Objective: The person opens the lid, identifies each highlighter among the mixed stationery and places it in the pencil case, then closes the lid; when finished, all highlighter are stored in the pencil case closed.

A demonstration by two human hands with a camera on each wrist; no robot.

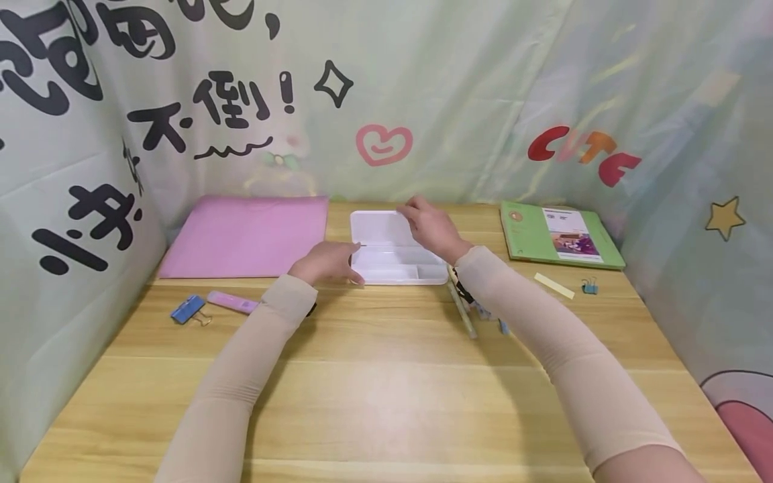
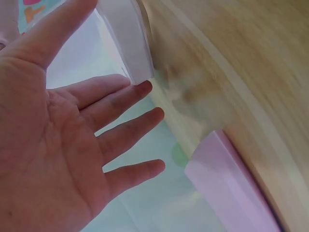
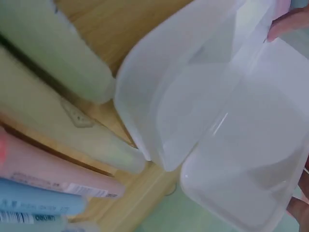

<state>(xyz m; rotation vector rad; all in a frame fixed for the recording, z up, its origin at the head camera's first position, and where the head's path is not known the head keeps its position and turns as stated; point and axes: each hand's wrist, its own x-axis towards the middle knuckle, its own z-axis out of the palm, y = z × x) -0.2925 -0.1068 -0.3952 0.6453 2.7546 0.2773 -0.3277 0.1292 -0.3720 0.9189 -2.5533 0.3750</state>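
Note:
A white plastic case (image 1: 377,274), divided inside into compartments, lies at the back middle of the table with its hinged lid (image 1: 380,227) standing up. At the case's left end my left hand (image 1: 326,263) holds it, thumb by the front corner and fingers toward the hinge. In the left wrist view, straight, spread fingers (image 2: 120,104) show, two of them right at the case's corner. My right hand (image 1: 436,229) pinches the lid's top edge near its right corner. Only a few fingertips (image 3: 300,205) of that hand appear behind the lid in the right wrist view.
A pink folder (image 1: 247,238) lies back left, with a blue binder clip (image 1: 188,308) and a purple stick (image 1: 231,301) before it. Pens (image 1: 461,310) lie partly under my right forearm. Back right are a green book (image 1: 528,235), a pale strip (image 1: 553,286) and a teal clip (image 1: 590,287).

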